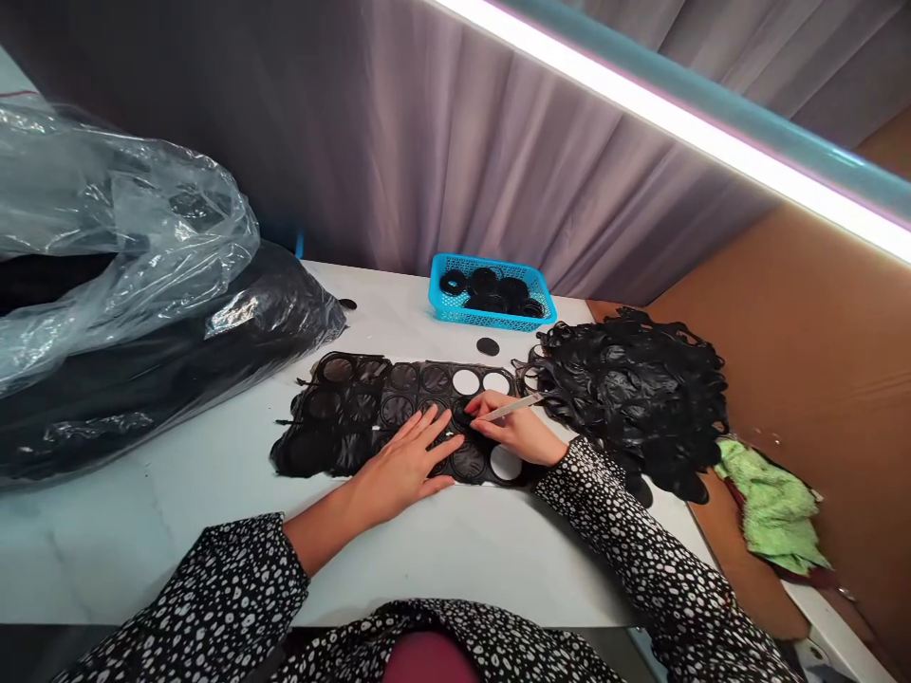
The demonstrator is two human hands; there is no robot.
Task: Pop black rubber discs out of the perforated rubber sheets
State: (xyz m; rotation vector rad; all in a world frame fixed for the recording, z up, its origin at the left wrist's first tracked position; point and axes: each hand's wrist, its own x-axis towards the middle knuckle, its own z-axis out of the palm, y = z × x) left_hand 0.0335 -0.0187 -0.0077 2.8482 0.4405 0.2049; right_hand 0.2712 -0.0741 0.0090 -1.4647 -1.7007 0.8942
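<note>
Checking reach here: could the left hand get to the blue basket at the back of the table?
Probably yes. The left hand rests flat on the black sheet, and only bare table lies between it and the blue basket.

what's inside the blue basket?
The blue basket holds several black rings and discs, piled loosely. Its mesh wall and the top pieces cover whatever lies beneath, so no count is possible.
</note>
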